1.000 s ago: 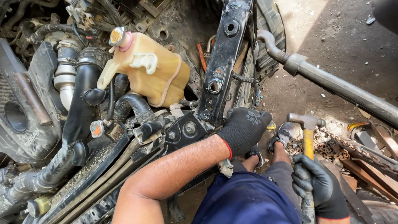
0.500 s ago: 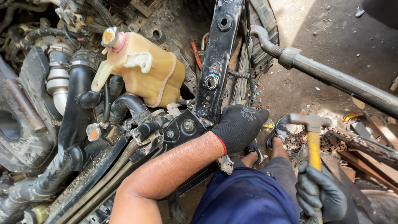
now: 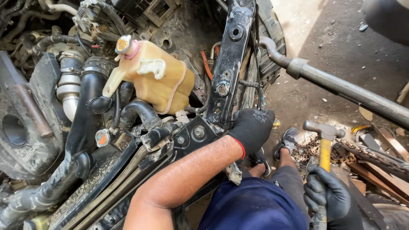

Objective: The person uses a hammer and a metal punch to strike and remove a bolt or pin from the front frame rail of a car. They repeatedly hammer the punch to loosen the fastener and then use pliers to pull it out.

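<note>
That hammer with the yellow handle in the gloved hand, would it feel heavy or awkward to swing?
The hammer probably feels top-heavy: its metal head looks bulky against the thin yellow handle. The right hand grips low on the handle, so the head likely pulls hard. The glove may keep it from slipping, though everything nearby looks greasy.

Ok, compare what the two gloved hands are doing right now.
The left hand lies pressed on the black metal bracket of the engine bay, holding no tool; the right hand is closed around the yellow-handled hammer. The left is reached forward over the car, the right kept low beside the person's knee. Both wear black gloves.
</note>
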